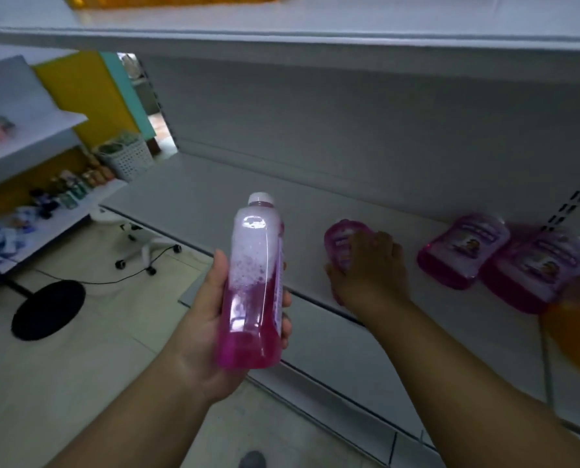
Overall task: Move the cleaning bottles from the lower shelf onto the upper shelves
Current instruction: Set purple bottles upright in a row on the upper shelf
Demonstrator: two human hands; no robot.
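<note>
- The lower shelf [254, 211] is lying mostly bare on its left side, while pink cleaning bottles are still sitting toward its right end, so the clearing is looking well underway but not finished.
- The upper shelf [315, 25] is running across the top of the view; only something orange and blurred is showing at its left, so how many bottles are already standing up there I cannot tell.
- Two pink bottles [464, 251] [538, 271] are lying side by side on the lower shelf at the right, touching or nearly so, and are waiting to be moved; an orange object [578, 332] is sitting blurred at the right edge.
- The left hand [211, 319] is grasping a pink bottle with a white cap [253, 288] around its lower body, holding it tilted slightly, clear of the shelf and out in front of its edge; foam is showing in its upper half.
- The right hand [366, 268] is reaching palm-down over a third shelf bottle [340, 238], fingers curling onto it; the grip is looking close to complete, though the bottle is apparently resting on the shelf.
</note>
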